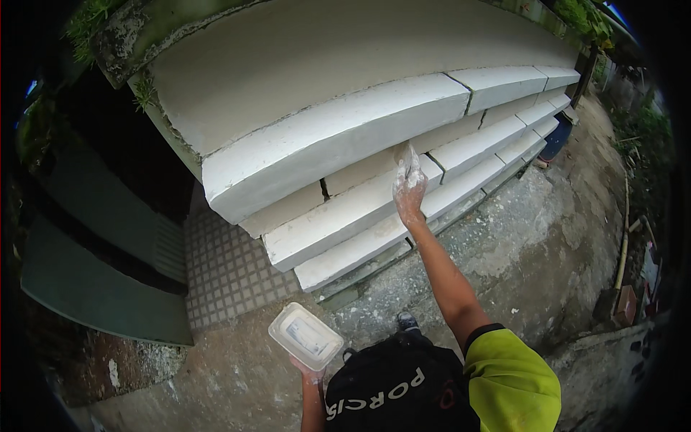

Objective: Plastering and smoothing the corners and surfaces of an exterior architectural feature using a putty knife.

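My left hand [308,369] holds a shallow rectangular plastic tub [306,336] from below and behind, low at the left of my body. Inside the tub lies something pale, white and bluish, that I cannot name. Stretched forward, my right hand [410,181] is smeared with white up to the wrist. Its fingers are pressed together against the beige recessed band [374,170] under the top white ledge [338,119]. A small brownish patch shows at the fingertips; whether it is a tool or the wall, I cannot make out. Below that hand runs the middle white ledge [353,219].
A third white ledge [360,253] sits lowest, above rough concrete ground [497,237] with white splashes. Dark gaps split the ledges. Tiled floor [230,259] and a grey-green panel [101,281] are at left. A dark blue container [558,140] stands at the far right end.
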Action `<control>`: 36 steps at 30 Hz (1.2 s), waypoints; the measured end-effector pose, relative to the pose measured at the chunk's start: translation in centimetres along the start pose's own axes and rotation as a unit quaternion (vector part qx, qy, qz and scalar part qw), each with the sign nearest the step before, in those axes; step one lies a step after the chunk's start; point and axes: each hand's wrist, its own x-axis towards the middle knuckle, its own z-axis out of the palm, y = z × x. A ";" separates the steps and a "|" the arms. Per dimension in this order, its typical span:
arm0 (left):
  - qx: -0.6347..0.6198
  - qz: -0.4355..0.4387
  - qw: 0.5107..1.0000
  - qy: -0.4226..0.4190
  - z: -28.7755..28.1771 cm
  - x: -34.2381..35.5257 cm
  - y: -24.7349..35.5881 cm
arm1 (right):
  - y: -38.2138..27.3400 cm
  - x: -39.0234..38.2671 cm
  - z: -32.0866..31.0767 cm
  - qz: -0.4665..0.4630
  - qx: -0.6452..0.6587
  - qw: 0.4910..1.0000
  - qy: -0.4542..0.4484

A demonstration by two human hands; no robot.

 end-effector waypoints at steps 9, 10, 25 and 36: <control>0.016 0.041 0.998 0.033 -0.2 0.1 -0.9 | -3.1 -7.1 2.9 -0.237 0.044 0.950 -0.200; 0.015 0.046 0.997 0.052 -0.5 0.1 -0.9 | -3.6 -6.2 2.1 -0.178 0.092 0.966 -0.162; 0.018 0.054 0.997 0.053 -1.8 -0.3 0.3 | -3.2 -5.2 -0.2 0.006 0.092 0.980 -0.179; 0.016 0.038 0.998 0.039 -0.8 -0.4 0.0 | -4.8 -4.9 3.1 -0.128 -0.015 0.978 -0.161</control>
